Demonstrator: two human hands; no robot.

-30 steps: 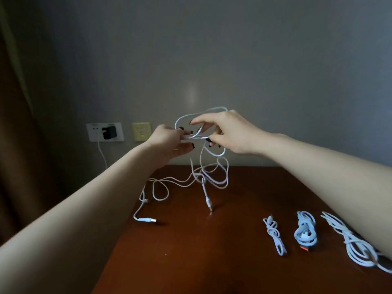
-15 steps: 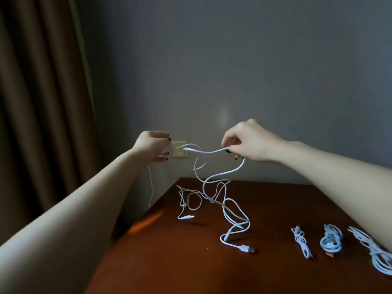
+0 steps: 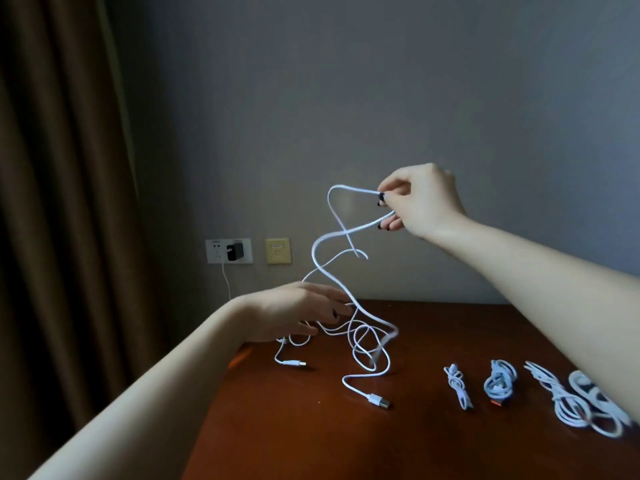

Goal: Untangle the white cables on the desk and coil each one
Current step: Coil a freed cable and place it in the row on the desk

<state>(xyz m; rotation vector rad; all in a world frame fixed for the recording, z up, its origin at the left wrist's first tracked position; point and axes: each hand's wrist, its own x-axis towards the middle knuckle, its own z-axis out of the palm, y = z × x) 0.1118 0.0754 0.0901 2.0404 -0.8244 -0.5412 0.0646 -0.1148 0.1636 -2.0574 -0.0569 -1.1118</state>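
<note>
Cable (image 3: 353,188) lifted by right hand (image 3: 422,202) | left hand (image 3: 294,315) released, lowered

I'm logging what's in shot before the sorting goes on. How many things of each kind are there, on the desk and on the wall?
Loose cable tangle: 1
Tidied cable bundles: 3, small, bluish, large
Wall plates: 2, white, yellow
Black charger: 1
Total: 7

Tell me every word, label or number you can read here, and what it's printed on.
None can be read.
White socket plate: small marks near its top, too blurred.
Yellow wall plate: faint mark in the middle, too small.
Black charger and white cables: no lettering visible.
</note>
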